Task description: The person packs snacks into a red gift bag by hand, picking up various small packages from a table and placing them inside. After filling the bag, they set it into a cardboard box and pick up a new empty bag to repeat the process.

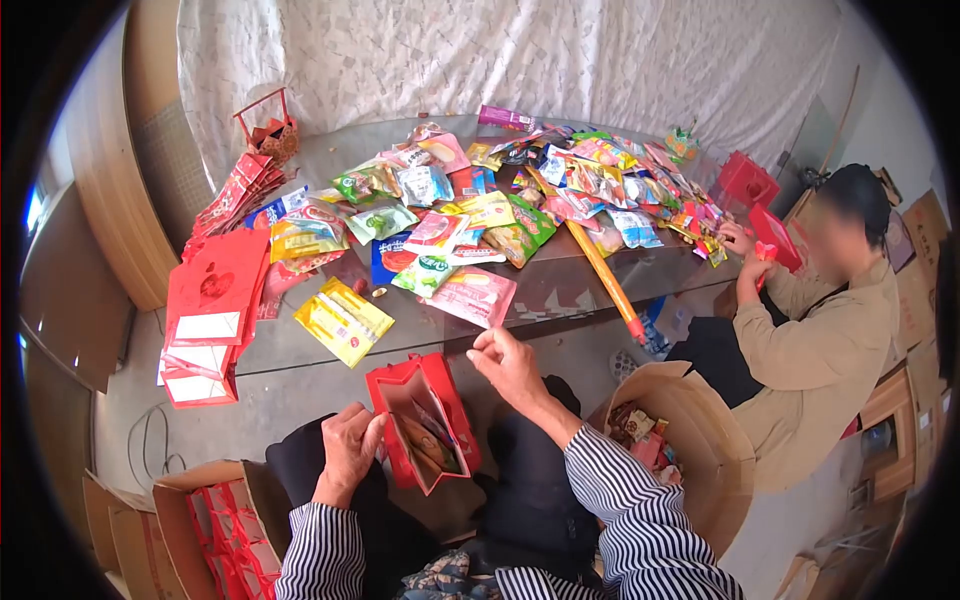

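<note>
A red paper gift bag (462,420) stands open between my knees, with several snack packets (428,440) inside. My left hand (350,445) is closed on the bag's left rim. My right hand (510,370) is raised to the right of the bag, fingers loosely bent and a little apart, with nothing visible in them. Its fingertips are just below a pink packet (465,295) at the table's near edge; contact cannot be made out. A yellow packet (344,322) lies above the bag on the glass table (550,300).
A mixed heap of snack packets (480,210) covers the table. Flat red bags (215,290) are stacked at left. Cartons flank me: one with red bags (235,530), one round-walled (715,440) with packets. A co-worker (820,320) sits at right, holding something red.
</note>
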### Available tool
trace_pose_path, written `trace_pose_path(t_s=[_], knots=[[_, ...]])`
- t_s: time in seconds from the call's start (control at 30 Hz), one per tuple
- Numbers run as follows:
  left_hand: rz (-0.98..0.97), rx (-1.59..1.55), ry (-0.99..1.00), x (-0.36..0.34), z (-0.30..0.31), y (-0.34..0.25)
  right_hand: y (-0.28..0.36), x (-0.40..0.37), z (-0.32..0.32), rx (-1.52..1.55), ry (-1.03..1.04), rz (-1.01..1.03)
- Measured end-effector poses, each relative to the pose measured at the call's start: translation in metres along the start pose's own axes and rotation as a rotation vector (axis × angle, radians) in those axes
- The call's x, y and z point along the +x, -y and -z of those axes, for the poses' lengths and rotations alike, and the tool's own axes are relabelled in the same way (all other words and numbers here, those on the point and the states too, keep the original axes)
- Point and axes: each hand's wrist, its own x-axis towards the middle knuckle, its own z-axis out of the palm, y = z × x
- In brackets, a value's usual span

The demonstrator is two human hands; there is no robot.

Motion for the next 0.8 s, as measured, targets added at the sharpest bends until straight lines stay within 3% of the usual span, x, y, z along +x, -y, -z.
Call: trace_pose_path(t_s=[0.1,0.2,0.3,0.53,0.6,0.8], knots=[[-0.008,0.036,0.002,-0.002,0.000,0.001,-0.001,0.010,0.014,-0.020,0.017,-0.011],[0.003,0.031,0.012,-0.004,0.001,0.002,0.014,0.050,0.050,0.173,-0.181,-0.102],[-0.002,0.046,0.012,-0.003,0.000,0.002,0.016,0.058,0.061,0.196,-0.184,-0.024],[0.025,0.028,0.055,-0.004,0.000,-0.001,0.002,-0.017,0.004,0.222,0.075,-0.174],[0.031,0.022,0.086,-0.001,0.003,0.001,0.004,-0.020,-0.001,0.170,0.019,-0.005],[0.079,-0.010,-0.069,0.033,0.029,0.008,0.001,-0.016,-0.004,0.088,0.049,0.036]])
